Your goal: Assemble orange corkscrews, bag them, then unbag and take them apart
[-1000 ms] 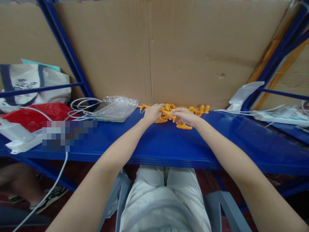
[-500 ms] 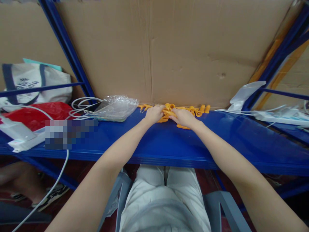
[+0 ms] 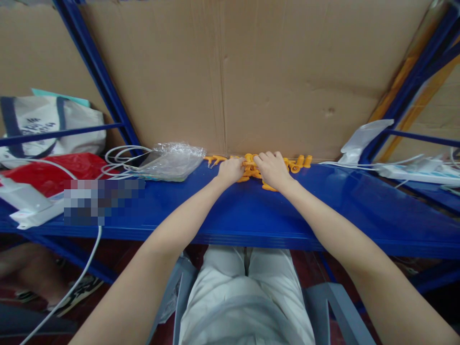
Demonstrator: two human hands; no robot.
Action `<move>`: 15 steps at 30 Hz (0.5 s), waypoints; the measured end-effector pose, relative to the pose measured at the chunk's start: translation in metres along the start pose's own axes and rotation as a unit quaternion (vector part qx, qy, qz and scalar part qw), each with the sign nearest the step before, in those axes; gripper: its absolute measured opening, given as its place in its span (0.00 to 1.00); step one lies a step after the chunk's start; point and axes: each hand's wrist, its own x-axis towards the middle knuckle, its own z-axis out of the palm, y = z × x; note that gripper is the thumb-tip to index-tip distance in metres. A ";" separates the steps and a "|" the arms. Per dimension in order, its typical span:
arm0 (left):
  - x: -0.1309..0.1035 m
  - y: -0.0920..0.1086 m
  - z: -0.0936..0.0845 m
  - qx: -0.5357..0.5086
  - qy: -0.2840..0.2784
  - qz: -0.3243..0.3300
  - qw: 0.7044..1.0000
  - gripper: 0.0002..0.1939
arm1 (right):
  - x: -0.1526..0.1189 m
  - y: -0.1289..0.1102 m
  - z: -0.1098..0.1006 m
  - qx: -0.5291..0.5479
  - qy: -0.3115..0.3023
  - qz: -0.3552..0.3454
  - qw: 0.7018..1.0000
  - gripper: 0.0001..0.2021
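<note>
Several orange-yellow plastic pieces [image 3: 302, 162] lie along the back of the blue table [image 3: 251, 215], against the cardboard. My left hand [image 3: 231, 171] is closed around an orange piece [image 3: 248, 165] near the middle, its fingers curled in. Just to its right, my right hand [image 3: 273, 168] lies over the orange pieces, fingers bent and turned up toward the cardboard; what is under its palm is hidden. More orange parts [image 3: 269, 187] show below and between the two hands. A branching orange piece [image 3: 215, 159] lies left of my left hand.
Clear plastic packaging [image 3: 176, 160] and coiled white cables [image 3: 120, 160] lie on the left, beside a red bag [image 3: 68, 167] and a white power strip [image 3: 36, 215]. Another power strip [image 3: 420, 173] is at the right. A person's leg [image 3: 32, 273] shows below left.
My right hand has shifted slightly left and up, its fingers now raised over the pieces. More of the orange piece between the hands shows. My left hand has barely moved.
</note>
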 end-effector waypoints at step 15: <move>0.001 -0.009 0.006 -0.012 0.013 -0.006 1.000 0.22 | -0.001 -0.011 0.004 0.039 -0.066 0.045 0.996 0.18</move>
